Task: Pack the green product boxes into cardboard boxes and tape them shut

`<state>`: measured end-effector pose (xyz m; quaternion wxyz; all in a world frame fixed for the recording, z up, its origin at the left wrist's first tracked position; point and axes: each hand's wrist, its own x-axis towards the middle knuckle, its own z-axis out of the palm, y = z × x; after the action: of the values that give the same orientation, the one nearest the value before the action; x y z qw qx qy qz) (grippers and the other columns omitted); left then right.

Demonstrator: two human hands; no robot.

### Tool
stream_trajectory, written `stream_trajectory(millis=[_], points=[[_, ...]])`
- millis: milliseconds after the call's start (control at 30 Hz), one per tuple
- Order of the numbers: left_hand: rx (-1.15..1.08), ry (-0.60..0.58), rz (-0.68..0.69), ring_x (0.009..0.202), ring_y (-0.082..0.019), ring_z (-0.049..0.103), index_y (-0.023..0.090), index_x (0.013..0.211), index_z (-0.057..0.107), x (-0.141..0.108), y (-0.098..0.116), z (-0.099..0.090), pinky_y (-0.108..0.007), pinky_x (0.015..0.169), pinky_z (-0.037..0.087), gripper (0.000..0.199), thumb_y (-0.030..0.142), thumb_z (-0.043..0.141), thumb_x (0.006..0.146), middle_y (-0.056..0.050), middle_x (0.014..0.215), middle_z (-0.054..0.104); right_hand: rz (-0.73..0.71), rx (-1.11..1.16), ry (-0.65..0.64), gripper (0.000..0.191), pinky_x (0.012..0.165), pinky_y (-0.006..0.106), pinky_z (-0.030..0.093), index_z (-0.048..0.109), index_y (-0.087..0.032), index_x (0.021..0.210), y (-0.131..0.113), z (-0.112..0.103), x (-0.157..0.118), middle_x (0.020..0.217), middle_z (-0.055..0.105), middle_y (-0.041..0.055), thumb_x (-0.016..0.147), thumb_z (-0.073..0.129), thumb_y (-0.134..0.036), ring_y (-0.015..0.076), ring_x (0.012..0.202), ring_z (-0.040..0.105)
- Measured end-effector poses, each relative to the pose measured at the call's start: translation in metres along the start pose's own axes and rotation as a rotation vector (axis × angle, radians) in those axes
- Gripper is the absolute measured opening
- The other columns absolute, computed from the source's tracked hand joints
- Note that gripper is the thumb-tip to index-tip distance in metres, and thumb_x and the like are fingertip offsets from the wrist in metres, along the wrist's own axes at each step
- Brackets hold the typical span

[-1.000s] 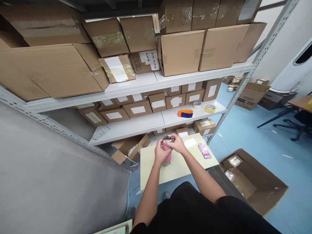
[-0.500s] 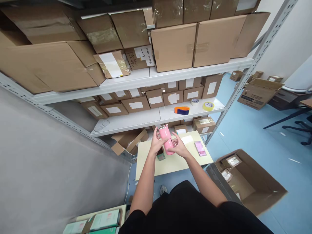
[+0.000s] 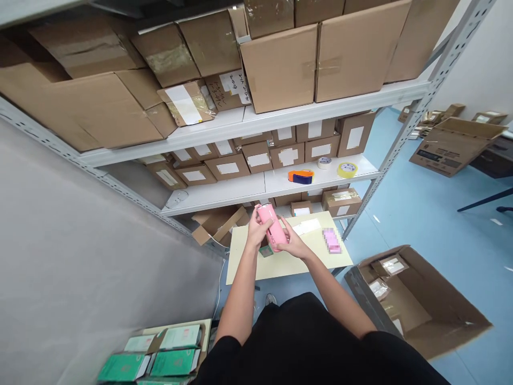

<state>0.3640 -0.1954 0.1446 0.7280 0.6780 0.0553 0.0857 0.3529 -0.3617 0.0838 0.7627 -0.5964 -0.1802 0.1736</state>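
A pink tumbler (image 3: 271, 222) with a metallic rim and dark lettering is held tilted above the small pale-yellow table (image 3: 244, 262). My left hand (image 3: 257, 231) is closed around its upper left side, thumb across the front. On its lower right side my right hand (image 3: 294, 240) grips it, with the thumb near the base. Behind and under the tumbler, a green and dark box (image 3: 266, 251) is partly hidden. White paper (image 3: 308, 226) and a blurred pink item (image 3: 332, 240) lie on the table to the right.
Metal shelving (image 3: 332, 111) full of cardboard boxes rises ahead. A tape dispenser (image 3: 300, 177) and tape rolls (image 3: 347, 170) sit on its middle shelf. A large open carton (image 3: 433, 289) stands at right on the floor. Green boxes (image 3: 174, 362) are at lower left, beside a grey wall.
The tumbler has been turned in my hands, so dark lettering now faces me and its rim has shifted left. My head view has moved slightly, showing more green boxes at lower left.
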Motion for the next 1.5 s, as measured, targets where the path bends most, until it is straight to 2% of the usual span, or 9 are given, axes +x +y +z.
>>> stream_trajectory(millis=[267, 533, 733, 867, 1033, 1167, 1300, 1400, 1500], points=[[-0.022, 0.025, -0.033, 0.086, -0.017, 0.07, 0.025, 0.159, 0.035, 0.018, -0.009, -0.012, -0.03, 0.08, 0.058, 0.116, 0.037, 0.096, 0.062, -0.005, 0.104, 0.07, 0.001, 0.071, 0.032, 0.139, 0.096, 0.047, 0.057, 0.004, -0.038, 0.167, 0.012, -0.002, 0.013, 0.122, 0.065, 0.0074, 0.063, 0.096, -0.031, 0.0268, 0.11, 0.067], [-0.038, 0.006, -0.028, 0.097, -0.02, 0.07, 0.028, 0.165, 0.023, 0.04, -0.024, -0.032, -0.033, 0.086, 0.057, 0.129, 0.032, 0.097, 0.059, -0.009, 0.115, 0.068, 0.043, 0.047, 0.119, 0.146, 0.085, 0.043, 0.06, 0.006, -0.039, 0.167, 0.027, 0.005, 0.041, 0.107, 0.062, 0.0017, 0.054, 0.098, -0.028, 0.0247, 0.1, 0.067], [-0.092, -0.07, 0.008, 0.105, -0.022, 0.07, 0.031, 0.167, 0.011, 0.053, -0.031, -0.051, -0.039, 0.094, 0.056, 0.125, 0.035, 0.091, 0.071, -0.008, 0.117, 0.069, 0.072, 0.036, 0.051, 0.13, 0.089, 0.045, 0.059, 0.012, -0.036, 0.166, 0.041, 0.01, 0.063, 0.107, 0.064, 0.0024, 0.063, 0.092, -0.032, 0.0231, 0.094, 0.068], [0.017, -0.006, 0.022, 0.109, -0.023, 0.068, 0.035, 0.167, 0.006, 0.056, -0.03, -0.066, -0.039, 0.094, 0.057, 0.132, 0.03, 0.093, 0.067, -0.008, 0.121, 0.066, 0.038, -0.093, 0.127, 0.134, 0.086, 0.045, 0.06, 0.015, -0.037, 0.166, 0.048, 0.019, 0.074, 0.106, 0.061, 0.002, 0.059, 0.095, -0.033, 0.0227, 0.09, 0.067], [0.005, -0.047, 0.016, 0.109, -0.023, 0.07, 0.034, 0.168, 0.003, 0.054, -0.029, -0.086, -0.04, 0.095, 0.057, 0.126, 0.029, 0.087, 0.074, -0.01, 0.125, 0.068, 0.056, -0.021, -0.009, 0.128, 0.092, 0.046, 0.059, 0.004, -0.041, 0.166, 0.062, 0.034, 0.086, 0.12, 0.063, 0.0049, 0.069, 0.087, -0.034, 0.0244, 0.101, 0.069], [0.247, -0.012, 0.09, 0.12, -0.025, 0.066, 0.033, 0.164, 0.028, 0.057, -0.029, -0.1, -0.039, 0.1, 0.056, 0.105, 0.032, 0.085, 0.076, -0.011, 0.145, 0.061, 0.067, -0.094, 0.029, 0.135, 0.091, 0.046, 0.059, 0.006, -0.039, 0.167, 0.08, 0.041, 0.097, 0.118, 0.063, 0.0044, 0.062, 0.091, -0.033, 0.0253, 0.1, 0.069], [0.436, -0.053, 0.157, 0.122, -0.025, 0.065, 0.027, 0.14, 0.061, 0.062, -0.034, -0.114, -0.036, 0.103, 0.054, 0.065, 0.026, 0.079, 0.077, -0.007, 0.141, 0.065, 0.084, -0.172, -0.067, 0.133, 0.101, 0.049, 0.054, 0.011, -0.037, 0.167, 0.11, 0.034, 0.107, 0.135, 0.06, 0.0094, 0.061, 0.091, -0.032, 0.0292, 0.119, 0.065], [0.485, -0.086, 0.143, 0.12, -0.024, 0.066, 0.025, 0.131, 0.065, 0.064, -0.048, -0.122, -0.034, 0.102, 0.054, 0.058, 0.02, 0.075, 0.074, -0.006, 0.135, 0.069, 0.177, -0.318, -0.108, 0.117, 0.11, 0.051, 0.046, 0.027, -0.036, 0.163, 0.144, 0.018, 0.108, 0.149, 0.054, 0.0104, 0.062, 0.087, -0.031, 0.0326, 0.139, 0.051], [0.538, -0.07, 0.136, 0.111, -0.021, 0.068, 0.024, 0.129, 0.064, 0.064, -0.07, -0.125, -0.034, 0.099, 0.054, 0.059, 0.016, 0.072, 0.071, -0.005, 0.128, 0.07, 0.415, -0.453, 0.005, 0.096, 0.106, 0.048, 0.049, 0.044, -0.026, 0.155, 0.179, 0.004, 0.104, 0.141, 0.061, 0.0136, 0.067, 0.081, -0.034, 0.0318, 0.132, 0.058]])
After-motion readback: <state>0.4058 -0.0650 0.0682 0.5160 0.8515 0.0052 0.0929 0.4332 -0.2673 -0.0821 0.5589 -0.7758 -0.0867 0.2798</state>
